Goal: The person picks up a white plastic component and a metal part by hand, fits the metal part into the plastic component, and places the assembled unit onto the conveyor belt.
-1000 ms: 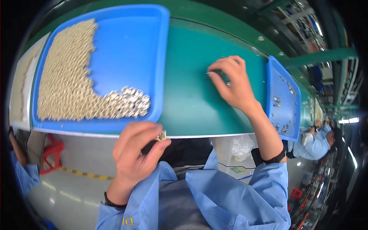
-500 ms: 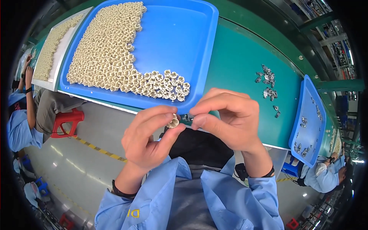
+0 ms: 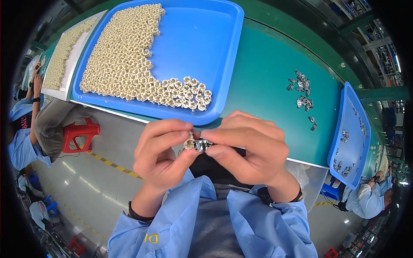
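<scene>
Between the thumb and fingers of my left hand is a small cream-coloured, round, hollow part with a scalloped rim. My right hand pinches a small shiny metal clip. The clip's end meets the open side of the cream part; how deep it sits inside cannot be made out. Both hands are in front of my chest, just off the bench's near edge. Beyond them lies a large blue tray, its left side and near edge covered with many similar cream parts.
Loose metal clips lie on the green bench top to the right. Past them a smaller blue tray holds more. At far left stand a white tray of cream parts and a red stool. Co-workers sit on both sides.
My hands have come closer together. The metal clip in my right fingers now shows clearly and meets the cream part, which my left fingers have turned toward it.
</scene>
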Available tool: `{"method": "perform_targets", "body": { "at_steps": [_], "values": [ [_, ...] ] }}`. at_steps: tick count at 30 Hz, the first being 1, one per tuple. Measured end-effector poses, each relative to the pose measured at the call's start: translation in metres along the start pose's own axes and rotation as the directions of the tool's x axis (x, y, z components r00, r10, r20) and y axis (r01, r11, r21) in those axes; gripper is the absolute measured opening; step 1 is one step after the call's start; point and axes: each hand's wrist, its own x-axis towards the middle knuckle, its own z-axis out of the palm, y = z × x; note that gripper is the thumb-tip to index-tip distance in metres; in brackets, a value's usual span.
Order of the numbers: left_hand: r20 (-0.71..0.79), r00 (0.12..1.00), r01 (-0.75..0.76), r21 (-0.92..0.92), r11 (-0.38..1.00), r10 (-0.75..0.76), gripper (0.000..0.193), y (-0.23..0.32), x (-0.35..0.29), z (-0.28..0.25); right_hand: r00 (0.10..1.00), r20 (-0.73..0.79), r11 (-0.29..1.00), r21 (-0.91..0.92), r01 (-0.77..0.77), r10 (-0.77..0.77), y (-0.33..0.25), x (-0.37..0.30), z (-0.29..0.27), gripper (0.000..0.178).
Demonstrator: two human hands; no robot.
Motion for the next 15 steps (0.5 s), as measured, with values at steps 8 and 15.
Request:
{"method": "perform_targets", "body": {
  "at_steps": [8, 15],
  "values": [
    [0.013, 0.99, -0.14, 0.178, 0.974, 0.14, 0.034, 0.0, -0.005, 0.002, 0.99, 0.025, 0.951, -0.277, 0.137, -0.136, -0.011, -0.009, 0.003, 0.026],
    [0.041, 0.979, -0.204, 0.142, 0.969, 0.2, 0.034, -0.003, -0.005, 0.002, 0.989, 0.077, 0.925, -0.351, 0.149, -0.13, -0.016, -0.011, 0.0, 0.024]
  ]
}}
